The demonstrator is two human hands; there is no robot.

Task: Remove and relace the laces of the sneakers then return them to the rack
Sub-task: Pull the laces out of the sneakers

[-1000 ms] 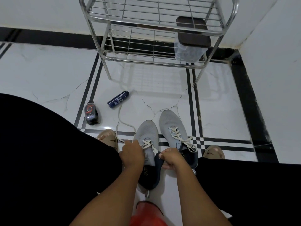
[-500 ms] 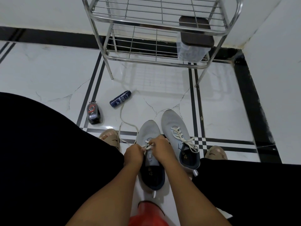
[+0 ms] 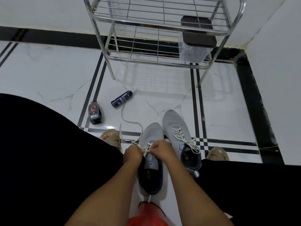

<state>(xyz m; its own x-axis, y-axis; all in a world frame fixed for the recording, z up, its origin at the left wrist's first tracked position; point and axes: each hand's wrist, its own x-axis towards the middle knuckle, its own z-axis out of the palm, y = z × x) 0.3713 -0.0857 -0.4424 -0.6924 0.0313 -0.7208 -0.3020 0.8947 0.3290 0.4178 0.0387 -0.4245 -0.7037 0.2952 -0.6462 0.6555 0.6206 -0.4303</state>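
Two grey sneakers with dark navy collars stand side by side on the white floor between my feet. The left sneaker [image 3: 151, 136] is only laced at its lowest eyelets. My left hand [image 3: 132, 153] and my right hand [image 3: 161, 150] meet over its tongue, each pinching the white lace [image 3: 130, 122], whose loose end trails away across the floor to the left. The right sneaker [image 3: 175, 124] is fully laced with its ends lying loose. A chrome wire rack [image 3: 156, 22] stands against the far wall.
A dark-lidded clear container [image 3: 194, 46] sits on the rack's lower shelf at the right. A blue spray can [image 3: 121, 99] and a dark polish bottle [image 3: 95, 113] lie on the floor to the left. A red object [image 3: 146, 214] is at the bottom edge.
My right hand came off the sneaker's collar and moved forward to join my left hand at the lower eyelets. Both hands now work the lace there.
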